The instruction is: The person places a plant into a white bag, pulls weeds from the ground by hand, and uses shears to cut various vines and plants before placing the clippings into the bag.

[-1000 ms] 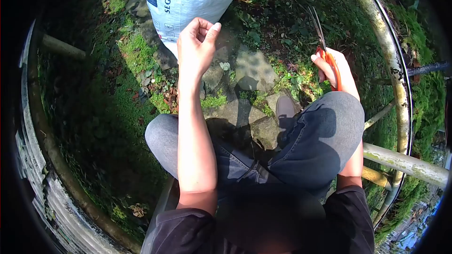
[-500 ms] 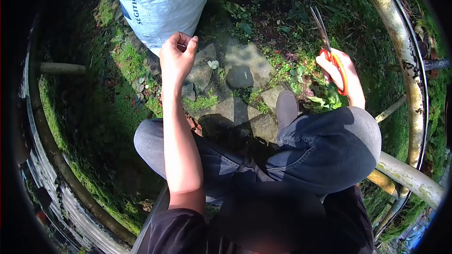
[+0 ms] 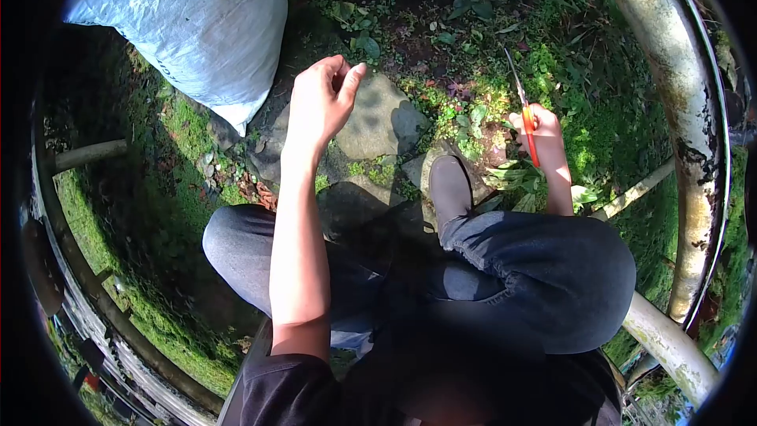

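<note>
With the clock centred on the view, the right hand (image 3: 544, 132) is at 2 o'clock, fingers closed around the handles of orange-handled scissors (image 3: 529, 132). The blades point between 11 and 12 o'clock, away from the legs; that grip seems to keep the points clear of the body. The scissors show nearly edge-on, so how far the blades are parted cannot be told.

The left hand (image 3: 319, 106) is raised at 11 o'clock, well apart from the blades. Its fingers are curled, with only a narrow gap to the thumb; whether anything thin is pinched there cannot be told. The bent, lifted posture looks more like a poised hand than a resting one.

Beyond it, between 10 and 11 o'clock, a bulging white woven sack (image 3: 209, 28) stands on the ground, apart from the fingers. Flat paving stones (image 3: 367, 130) lie at 12 o'clock, and a grey shoe (image 3: 449, 189) sits near the centre, towards 3. The jeans-clad right knee (image 3: 560, 272) at 4 o'clock and a weathered curved pole (image 3: 666, 39) at 2 seem to hem in the right arm.
</note>
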A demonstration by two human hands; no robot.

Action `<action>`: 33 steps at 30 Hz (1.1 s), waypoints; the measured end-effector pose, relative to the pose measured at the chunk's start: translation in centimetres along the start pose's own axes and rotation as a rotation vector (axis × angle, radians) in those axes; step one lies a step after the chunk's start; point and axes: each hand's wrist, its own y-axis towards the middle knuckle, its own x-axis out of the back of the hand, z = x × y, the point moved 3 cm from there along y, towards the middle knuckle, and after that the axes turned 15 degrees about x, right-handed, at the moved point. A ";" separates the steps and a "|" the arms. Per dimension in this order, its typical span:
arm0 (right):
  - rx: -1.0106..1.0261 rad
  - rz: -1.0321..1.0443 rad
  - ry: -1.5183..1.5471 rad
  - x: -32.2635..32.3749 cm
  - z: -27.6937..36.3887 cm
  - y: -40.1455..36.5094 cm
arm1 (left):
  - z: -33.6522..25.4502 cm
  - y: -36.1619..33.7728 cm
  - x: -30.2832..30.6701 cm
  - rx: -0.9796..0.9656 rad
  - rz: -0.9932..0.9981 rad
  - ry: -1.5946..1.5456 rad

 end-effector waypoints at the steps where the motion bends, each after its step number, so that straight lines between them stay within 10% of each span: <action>1: -0.046 -0.026 -0.055 0.5 -0.3 0.2 | -0.5 0.0 -0.6 -0.010 0.020 -0.012; 4: 0.071 -0.082 -0.436 1.9 -3.1 0.5 | -1.7 -0.2 -1.9 -0.104 0.004 -0.007; 14: 0.062 -0.426 0.201 -1.6 0.3 -6.0 | -1.6 -2.0 -4.9 -0.092 0.216 -0.043; 28: -0.340 0.401 0.034 -7.8 6.8 -12.0 | 1.6 -2.2 -1.5 0.021 0.183 -0.358; 33: -0.284 0.160 0.283 -10.1 6.5 -12.6 | 2.3 -2.5 -2.5 0.028 0.283 -0.371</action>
